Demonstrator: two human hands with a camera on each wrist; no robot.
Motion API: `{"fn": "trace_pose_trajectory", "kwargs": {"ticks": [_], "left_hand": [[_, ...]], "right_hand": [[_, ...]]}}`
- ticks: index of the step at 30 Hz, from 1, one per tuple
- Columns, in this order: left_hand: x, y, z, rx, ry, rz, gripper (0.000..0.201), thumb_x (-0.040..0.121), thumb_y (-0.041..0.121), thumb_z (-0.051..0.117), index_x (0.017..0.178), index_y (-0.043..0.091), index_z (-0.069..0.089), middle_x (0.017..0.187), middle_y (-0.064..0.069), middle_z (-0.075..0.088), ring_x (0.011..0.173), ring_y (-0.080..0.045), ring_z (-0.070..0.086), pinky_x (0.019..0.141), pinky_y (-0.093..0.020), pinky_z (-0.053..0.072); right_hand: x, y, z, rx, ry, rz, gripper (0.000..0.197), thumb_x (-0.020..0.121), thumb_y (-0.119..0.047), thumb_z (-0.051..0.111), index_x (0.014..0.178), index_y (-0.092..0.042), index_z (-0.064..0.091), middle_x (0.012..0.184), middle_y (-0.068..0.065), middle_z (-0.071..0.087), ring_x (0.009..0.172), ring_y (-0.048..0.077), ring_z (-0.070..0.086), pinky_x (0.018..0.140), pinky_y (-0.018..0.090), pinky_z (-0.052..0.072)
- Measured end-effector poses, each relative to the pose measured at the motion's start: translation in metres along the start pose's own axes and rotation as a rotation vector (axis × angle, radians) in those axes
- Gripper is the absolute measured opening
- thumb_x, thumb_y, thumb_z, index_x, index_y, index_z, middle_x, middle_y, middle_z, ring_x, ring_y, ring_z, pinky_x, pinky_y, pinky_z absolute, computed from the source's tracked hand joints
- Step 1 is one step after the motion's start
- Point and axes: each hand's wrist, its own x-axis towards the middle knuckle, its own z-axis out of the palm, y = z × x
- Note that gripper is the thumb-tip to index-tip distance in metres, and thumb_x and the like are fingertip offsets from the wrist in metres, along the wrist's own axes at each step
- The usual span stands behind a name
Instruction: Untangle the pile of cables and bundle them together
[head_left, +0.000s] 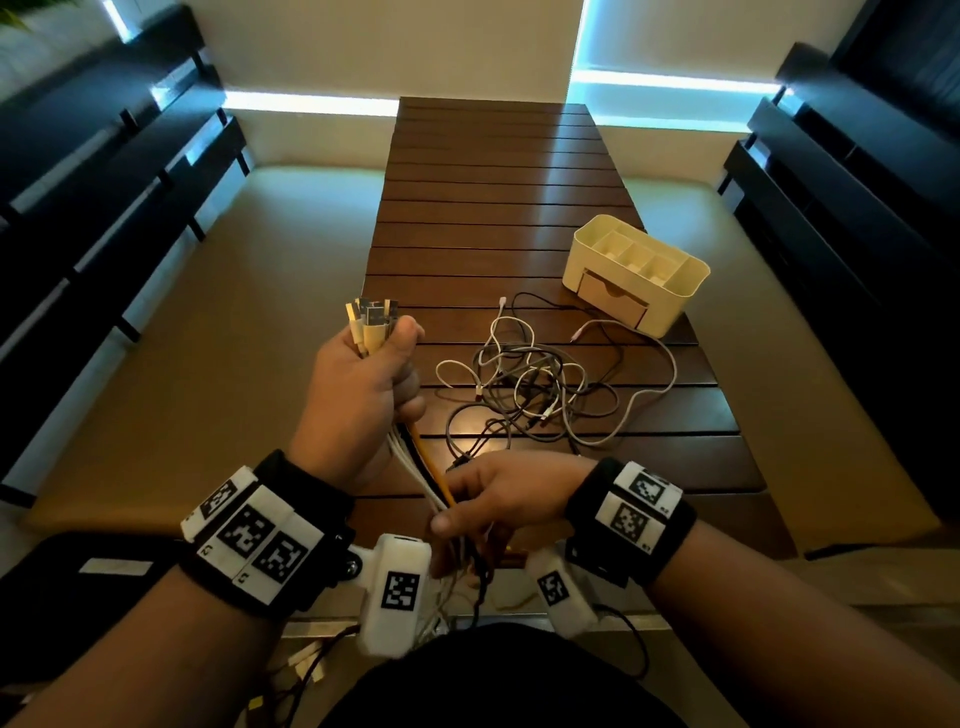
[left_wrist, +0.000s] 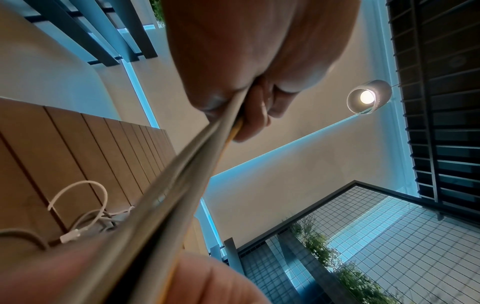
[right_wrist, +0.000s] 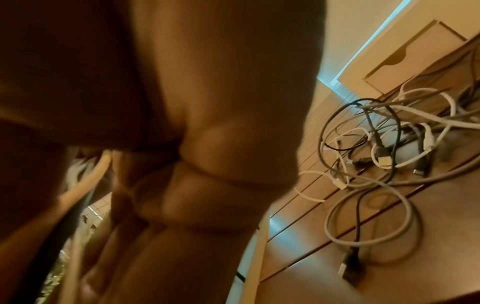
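We cannot count the gathered cables: the left hand hides their upper run, the right hand their lower. In the right wrist view, blur obscures them. Individual strands in the tangled pile cannot be traced.

Dark slatted wooden table, running from near to far. Lying on it, right of centre, a tangle of white, grey and black cables. Just beyond, touching the far loops, a cream organizer box.

A slatted wooden tabletop is stretching beyond the fingers; dark benches are flanking the beige floor, while a ceiling lamp is glowing.
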Motion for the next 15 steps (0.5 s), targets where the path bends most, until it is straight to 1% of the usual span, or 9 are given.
{"fn": "trace_pose_trajectory", "kwargs": {"ticks": [1,3,5,6,8,10,11,13,15], "left_hand": [[0.0,0.0,-0.002,0.001,0.006,-0.008,0.017,0.101,0.018,0.049,0.086,0.012,0.054,0.053,0.006,0.026,0.043,-0.008,0.021,0.04,-0.02,0.024],[0.0,0.0,-0.004,0.014,0.005,-0.017,0.016,0.101,0.018,0.049,0.087,0.012,0.054,0.055,0.004,0.025,0.043,-0.009,0.022,0.04,-0.021,0.025],[0.0,-0.001,-0.007,0.036,-0.004,-0.021,0.015,0.1,0.019,0.049,0.088,0.011,0.053,0.055,0.004,0.027,0.044,-0.009,0.023,0.041,-0.022,0.026],[0.0,-0.002,-0.008,0.045,-0.003,-0.024,0.014,0.1,0.019,0.05,0.089,0.011,0.053,0.055,0.005,0.027,0.044,-0.009,0.023,0.041,-0.022,0.026],[0.0,-0.003,-0.011,0.051,0.005,-0.026,0.014,0.099,0.019,0.05,0.089,0.01,0.052,0.054,0.005,0.028,0.044,-0.009,0.023,0.041,-0.022,0.027],[0.001,-0.005,-0.013,0.045,0.008,-0.027,0.013,0.097,0.021,0.052,0.089,0.01,0.051,0.053,0.006,0.028,0.042,-0.008,0.024,0.04,-0.021,0.027],[0.001,-0.005,-0.013,0.042,0.009,-0.029,0.014,0.094,0.023,0.053,0.09,0.009,0.051,0.053,0.006,0.029,0.042,-0.008,0.024,0.04,-0.021,0.028],[0.002,-0.006,-0.014,0.044,0.013,-0.036,0.019,0.089,0.027,0.056,0.091,0.009,0.052,0.053,0.006,0.03,0.042,-0.008,0.024,0.04,-0.021,0.028],[0.003,-0.007,-0.013,0.053,0.02,-0.036,0.018,0.089,0.026,0.056,0.091,0.009,0.052,0.054,0.006,0.03,0.043,-0.008,0.025,0.04,-0.021,0.028]], "right_hand": [[0.0,0.001,-0.004,-0.007,0.017,-0.013,0.016,0.097,-0.021,0.057,0.111,-0.013,0.058,0.101,0.002,0.07,0.091,0.019,0.067,0.084,0.04,0.053],[-0.001,0.003,-0.017,-0.094,0.117,-0.048,0.014,0.096,-0.017,0.06,0.11,-0.017,0.061,0.1,-0.003,0.071,0.089,0.012,0.068,0.086,0.037,0.054],[-0.003,0.006,-0.034,-0.229,0.306,-0.095,0.018,0.096,-0.022,0.062,0.113,-0.018,0.065,0.11,0.0,0.07,0.099,0.016,0.067,0.091,0.035,0.054],[-0.004,0.008,-0.044,-0.269,0.443,-0.11,0.019,0.095,-0.027,0.062,0.112,-0.02,0.067,0.111,-0.001,0.07,0.101,0.015,0.066,0.092,0.034,0.054],[-0.007,0.014,-0.064,-0.295,0.731,-0.123,0.016,0.094,-0.032,0.063,0.107,-0.025,0.069,0.105,-0.005,0.069,0.096,0.012,0.065,0.087,0.031,0.054],[-0.01,0.02,-0.086,-0.289,0.972,-0.123,0.008,0.094,-0.029,0.064,0.099,-0.026,0.069,0.098,-0.006,0.068,0.09,0.014,0.065,0.079,0.029,0.054],[-0.011,0.025,-0.097,-0.279,1.078,-0.121,0.005,0.093,-0.027,0.065,0.096,-0.026,0.068,0.096,-0.006,0.068,0.089,0.013,0.065,0.075,0.027,0.054],[-0.013,0.034,-0.119,-0.257,1.268,-0.104,0.004,0.093,-0.023,0.065,0.096,-0.024,0.068,0.096,-0.004,0.067,0.085,0.008,0.063,0.066,0.02,0.047],[-0.015,0.043,-0.135,-0.213,1.387,-0.083,0.006,0.093,-0.021,0.065,0.097,-0.021,0.069,0.098,-0.001,0.068,0.083,0.006,0.06,0.063,0.018,0.043]]}}
